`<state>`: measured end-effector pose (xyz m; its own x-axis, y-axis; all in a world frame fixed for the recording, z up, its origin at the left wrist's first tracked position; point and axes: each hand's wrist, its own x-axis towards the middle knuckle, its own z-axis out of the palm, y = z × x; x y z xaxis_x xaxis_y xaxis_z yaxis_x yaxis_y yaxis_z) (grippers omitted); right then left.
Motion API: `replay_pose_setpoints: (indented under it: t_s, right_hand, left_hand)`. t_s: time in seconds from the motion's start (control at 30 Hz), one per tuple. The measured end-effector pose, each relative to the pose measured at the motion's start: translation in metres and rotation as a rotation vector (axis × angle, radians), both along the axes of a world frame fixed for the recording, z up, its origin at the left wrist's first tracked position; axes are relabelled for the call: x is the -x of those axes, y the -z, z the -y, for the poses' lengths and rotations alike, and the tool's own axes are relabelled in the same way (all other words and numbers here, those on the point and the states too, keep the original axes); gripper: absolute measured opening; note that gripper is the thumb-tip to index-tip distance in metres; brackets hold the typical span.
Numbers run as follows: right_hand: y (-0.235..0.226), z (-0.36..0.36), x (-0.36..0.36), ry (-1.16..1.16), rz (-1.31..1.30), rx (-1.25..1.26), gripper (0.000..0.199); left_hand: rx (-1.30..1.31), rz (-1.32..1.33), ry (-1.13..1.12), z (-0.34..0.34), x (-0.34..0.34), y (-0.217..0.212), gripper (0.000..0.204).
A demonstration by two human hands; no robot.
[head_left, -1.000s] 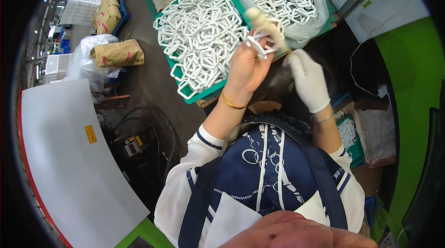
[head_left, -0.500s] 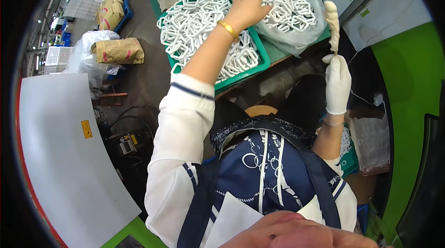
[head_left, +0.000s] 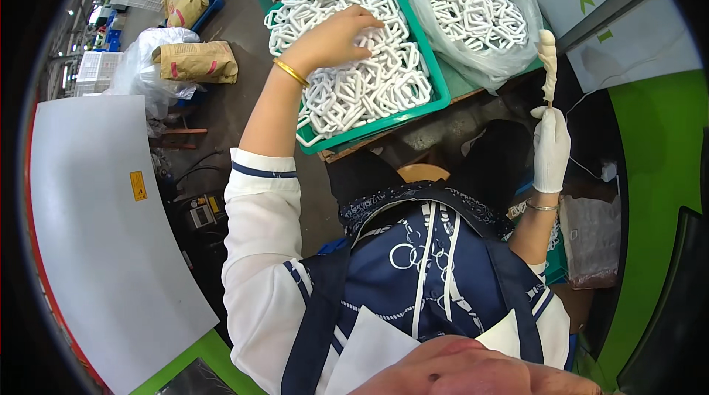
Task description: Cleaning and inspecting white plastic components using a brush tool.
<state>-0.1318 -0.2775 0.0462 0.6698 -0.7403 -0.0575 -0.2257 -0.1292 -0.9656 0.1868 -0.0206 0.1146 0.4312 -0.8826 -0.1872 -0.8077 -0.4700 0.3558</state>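
We note even, fairly bright light; deep shadow below the worktop [head_left: 459, 85]; black vignetting at the rim, where the white panel [head_left: 111, 225] bows.

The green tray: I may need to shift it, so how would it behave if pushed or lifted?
The green tray would probably hold its shape, since its walls look straight and stiff. Being wide and seemingly shallow, it seems unlikely to tip when pushed. If tilted, white links may spill, as some reach over its left edge.
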Motion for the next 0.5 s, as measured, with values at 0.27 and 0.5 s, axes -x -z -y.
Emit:
replay_pose_setpoints:
  t_s: [0.27,0.5]
  right_hand:
    - [-0.002,-0.007,-0.003,-0.037,-0.013,-0.021,0.033]
    - [-0.003,-0.015,-0.011,-0.081,-0.031,0.019,0.032]
  left_hand:
    - [0.089,-0.01,0.123,-0.029,-0.032,0.007,0.051]
    - [0.235,-0.022,0.033,-0.018,-0.01,0.014,0.048]
